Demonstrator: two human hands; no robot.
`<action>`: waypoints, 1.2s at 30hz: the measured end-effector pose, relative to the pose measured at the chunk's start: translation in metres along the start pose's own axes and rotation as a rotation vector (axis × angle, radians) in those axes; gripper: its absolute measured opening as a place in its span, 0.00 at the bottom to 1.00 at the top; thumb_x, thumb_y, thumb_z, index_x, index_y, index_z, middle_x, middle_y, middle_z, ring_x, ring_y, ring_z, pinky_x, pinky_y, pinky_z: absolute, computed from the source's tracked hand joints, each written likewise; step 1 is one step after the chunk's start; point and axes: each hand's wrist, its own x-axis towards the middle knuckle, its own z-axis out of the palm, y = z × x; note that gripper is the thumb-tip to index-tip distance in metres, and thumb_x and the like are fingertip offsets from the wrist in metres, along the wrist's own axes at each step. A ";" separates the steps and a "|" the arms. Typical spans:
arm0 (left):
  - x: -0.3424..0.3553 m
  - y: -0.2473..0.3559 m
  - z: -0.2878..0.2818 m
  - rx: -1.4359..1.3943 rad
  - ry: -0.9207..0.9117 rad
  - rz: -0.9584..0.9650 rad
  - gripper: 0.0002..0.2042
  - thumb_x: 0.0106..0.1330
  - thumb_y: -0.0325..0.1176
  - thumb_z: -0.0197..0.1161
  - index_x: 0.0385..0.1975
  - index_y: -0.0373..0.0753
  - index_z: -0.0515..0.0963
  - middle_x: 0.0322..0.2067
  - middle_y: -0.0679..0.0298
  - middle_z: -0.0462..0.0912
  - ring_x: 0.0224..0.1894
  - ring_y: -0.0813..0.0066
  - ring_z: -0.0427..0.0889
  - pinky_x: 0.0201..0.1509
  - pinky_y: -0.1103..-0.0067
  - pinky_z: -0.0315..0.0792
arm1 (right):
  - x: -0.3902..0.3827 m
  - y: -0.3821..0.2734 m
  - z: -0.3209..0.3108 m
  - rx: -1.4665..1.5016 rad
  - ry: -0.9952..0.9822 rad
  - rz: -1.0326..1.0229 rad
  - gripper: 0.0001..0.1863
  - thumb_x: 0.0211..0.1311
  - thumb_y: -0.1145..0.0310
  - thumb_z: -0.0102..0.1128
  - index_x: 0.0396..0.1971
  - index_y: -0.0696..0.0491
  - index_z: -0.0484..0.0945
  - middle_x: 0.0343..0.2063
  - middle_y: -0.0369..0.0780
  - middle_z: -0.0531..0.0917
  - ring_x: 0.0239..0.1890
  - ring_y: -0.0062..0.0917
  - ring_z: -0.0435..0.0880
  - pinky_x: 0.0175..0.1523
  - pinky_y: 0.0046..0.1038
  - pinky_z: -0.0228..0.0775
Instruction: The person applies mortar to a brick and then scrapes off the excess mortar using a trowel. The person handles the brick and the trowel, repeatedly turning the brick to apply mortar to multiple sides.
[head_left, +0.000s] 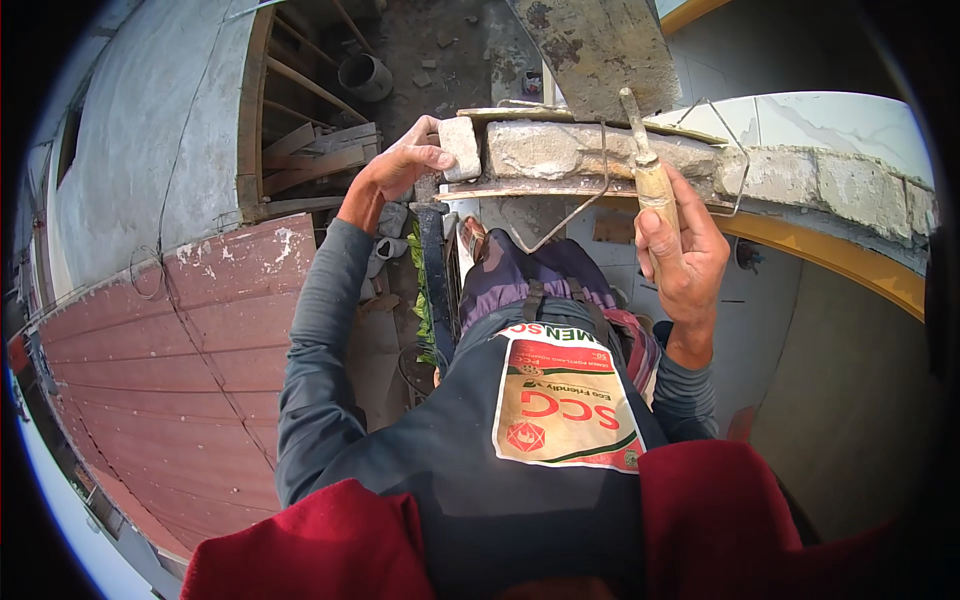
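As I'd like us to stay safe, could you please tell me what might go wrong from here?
The small block in the left hand is at the end of the wall and could drop. The bare right hand, gripping a wooden-handled tool, is near bent metal rods and might get scraped.

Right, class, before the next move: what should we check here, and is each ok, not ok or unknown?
1. Left hand gripping the block: ok.
2. Right hand gripping the trowel by its handle: ok.
3. Boards along both sides of the wall: ok.
4. Bent rods over the wall: ok, two there; tightness, cannot tell.
5. Block touching the wall's end: cannot tell.
6. Gloves on: not ok, both hands bare.
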 end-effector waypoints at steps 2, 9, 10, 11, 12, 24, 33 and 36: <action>0.001 0.003 0.002 0.032 0.003 -0.025 0.42 0.46 0.46 0.78 0.58 0.34 0.64 0.50 0.55 0.72 0.58 0.62 0.73 0.66 0.63 0.63 | 0.001 0.000 -0.006 0.032 0.027 0.008 0.28 0.70 0.66 0.65 0.64 0.64 0.71 0.28 0.33 0.80 0.21 0.09 0.70 0.23 0.15 0.60; -0.004 -0.001 0.005 -0.071 -0.029 -0.045 0.42 0.50 0.48 0.76 0.61 0.40 0.59 0.59 0.57 0.65 0.67 0.62 0.65 0.73 0.63 0.57 | 0.014 0.002 -0.011 0.106 0.141 0.031 0.22 0.67 0.66 0.69 0.54 0.63 0.76 0.25 0.33 0.79 0.18 0.09 0.70 0.21 0.15 0.59; -0.005 -0.001 0.008 -0.110 -0.019 -0.036 0.42 0.51 0.48 0.76 0.61 0.40 0.58 0.60 0.57 0.65 0.68 0.62 0.64 0.73 0.63 0.56 | 0.016 0.002 -0.011 0.077 0.159 0.040 0.20 0.66 0.65 0.70 0.51 0.63 0.77 0.23 0.32 0.78 0.18 0.09 0.69 0.20 0.15 0.58; -0.007 -0.002 0.009 -0.133 -0.021 -0.033 0.42 0.53 0.48 0.76 0.62 0.40 0.57 0.62 0.56 0.64 0.69 0.62 0.63 0.74 0.62 0.55 | 0.019 0.005 -0.012 0.035 0.151 0.054 0.18 0.64 0.65 0.72 0.44 0.60 0.77 0.21 0.31 0.77 0.16 0.09 0.69 0.20 0.15 0.58; -0.008 -0.003 0.011 -0.126 -0.021 -0.033 0.42 0.53 0.48 0.76 0.62 0.40 0.57 0.62 0.56 0.64 0.69 0.62 0.63 0.74 0.62 0.55 | 0.021 0.008 -0.012 0.041 0.155 0.052 0.18 0.64 0.65 0.72 0.44 0.60 0.77 0.21 0.31 0.77 0.16 0.09 0.69 0.20 0.15 0.58; -0.006 0.001 0.022 -0.026 0.086 -0.009 0.39 0.54 0.51 0.74 0.59 0.38 0.61 0.57 0.55 0.68 0.66 0.61 0.67 0.73 0.61 0.56 | 0.044 0.016 0.012 0.014 0.044 0.015 0.19 0.63 0.62 0.73 0.42 0.59 0.78 0.20 0.31 0.78 0.16 0.09 0.70 0.19 0.18 0.59; -0.006 -0.008 0.008 -0.050 0.057 0.074 0.36 0.56 0.50 0.74 0.57 0.37 0.64 0.56 0.56 0.70 0.64 0.63 0.70 0.71 0.63 0.60 | 0.022 0.014 0.009 0.057 -0.031 0.071 0.18 0.65 0.61 0.71 0.42 0.59 0.77 0.23 0.32 0.79 0.16 0.10 0.69 0.19 0.16 0.58; -0.003 -0.008 0.007 -0.072 0.051 0.059 0.38 0.54 0.48 0.78 0.57 0.34 0.65 0.53 0.55 0.72 0.62 0.62 0.71 0.72 0.64 0.60 | 0.017 0.015 0.003 0.069 -0.010 0.109 0.18 0.66 0.61 0.70 0.43 0.59 0.77 0.23 0.32 0.78 0.16 0.11 0.69 0.18 0.16 0.58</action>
